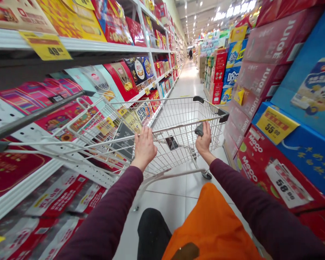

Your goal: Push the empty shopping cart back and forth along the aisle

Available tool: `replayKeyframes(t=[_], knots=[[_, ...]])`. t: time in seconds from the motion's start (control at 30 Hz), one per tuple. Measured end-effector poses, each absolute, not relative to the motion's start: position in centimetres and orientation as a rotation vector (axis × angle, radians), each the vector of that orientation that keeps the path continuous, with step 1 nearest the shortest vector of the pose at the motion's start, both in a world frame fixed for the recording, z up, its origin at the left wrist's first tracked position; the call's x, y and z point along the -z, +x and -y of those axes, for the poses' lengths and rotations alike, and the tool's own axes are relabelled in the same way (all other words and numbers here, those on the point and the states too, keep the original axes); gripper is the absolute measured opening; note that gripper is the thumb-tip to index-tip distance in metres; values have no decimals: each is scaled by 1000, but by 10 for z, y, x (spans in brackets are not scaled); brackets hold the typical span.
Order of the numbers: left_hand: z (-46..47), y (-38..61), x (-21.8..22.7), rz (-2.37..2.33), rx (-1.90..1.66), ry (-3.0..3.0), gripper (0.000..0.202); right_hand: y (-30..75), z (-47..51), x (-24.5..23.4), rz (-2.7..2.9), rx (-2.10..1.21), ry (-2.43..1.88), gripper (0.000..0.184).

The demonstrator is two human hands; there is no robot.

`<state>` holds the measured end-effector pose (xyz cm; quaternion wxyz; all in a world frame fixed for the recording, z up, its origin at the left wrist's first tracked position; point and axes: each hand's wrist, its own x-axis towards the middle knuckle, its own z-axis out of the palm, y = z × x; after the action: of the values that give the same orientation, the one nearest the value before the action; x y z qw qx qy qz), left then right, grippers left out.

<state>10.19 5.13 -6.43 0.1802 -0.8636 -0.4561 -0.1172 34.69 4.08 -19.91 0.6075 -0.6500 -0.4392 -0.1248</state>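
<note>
Silver-coloured wire is formed into a shopping cart (pixel 176 126), set across the middle of the frame. Its long axis is laid from left to right, rising slightly rightward; the grey handle (pixel 40 112) is placed at the left, and the front end is pointed right. At centre frame, the near rim is covered by the left hand (pixel 145 148), its fingers pressed together; whether it is closed round the wire cannot be told. Farther right along that rim, near the front corner, a dark grey cloth (pixel 198 130) is pinched by the right hand (pixel 203 139). The cart is flanked by stocked shelves (pixel 5 39) at frame left and stacked cartons (pixel 268 57) at frame right.
</note>
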Motion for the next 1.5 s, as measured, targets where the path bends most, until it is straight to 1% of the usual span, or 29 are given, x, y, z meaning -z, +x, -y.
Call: replayKeyframes(t=[0.07,0.13,0.3,0.37,0.43,0.47,0.53,0.67,0.77,0.9,1.1,1.2,1.3,1.37,1.5], knots=[[-52,95,66,1321,349,-2405,70,324,-43,190,1126,312,-1451,74],[-49,93,67,1325,329,-2404,71,302,-44,193,1234,323,-1442,72],[-49,78,58,1273,238,-2481,70,280,-38,240,1329,289,-1488,61],[-52,57,52,1344,248,-2441,67,284,-31,258,1345,230,-1493,55],[-54,32,46,1479,286,-2337,63,286,-23,262,1327,167,-1483,50],[-55,22,45,1526,296,-2296,62,285,-20,257,1302,150,-1459,49],[-54,9,43,1552,289,-2274,61,276,-16,232,1273,146,-1361,49],[-50,15,45,1603,330,-2250,61,244,-28,155,1446,217,-1115,54],[-47,25,46,1628,374,-2252,59,224,-49,121,1652,303,-1169,53],[-41,36,45,1637,413,-2281,60,227,-67,122,1817,413,-1300,53],[-32,55,44,1569,452,-2452,66,270,-77,134,1805,458,-1310,44],[-28,36,28,1415,459,-2509,66,295,-85,134,1784,434,-1331,43],[-27,-8,0,1436,591,-2270,66,305,-90,131,1703,391,-1308,39],[-28,-38,-16,1487,632,-2130,65,293,-91,124,1631,347,-1249,37],[-28,-59,-28,1384,537,-2189,61,221,-83,94,1703,202,-1002,43]])
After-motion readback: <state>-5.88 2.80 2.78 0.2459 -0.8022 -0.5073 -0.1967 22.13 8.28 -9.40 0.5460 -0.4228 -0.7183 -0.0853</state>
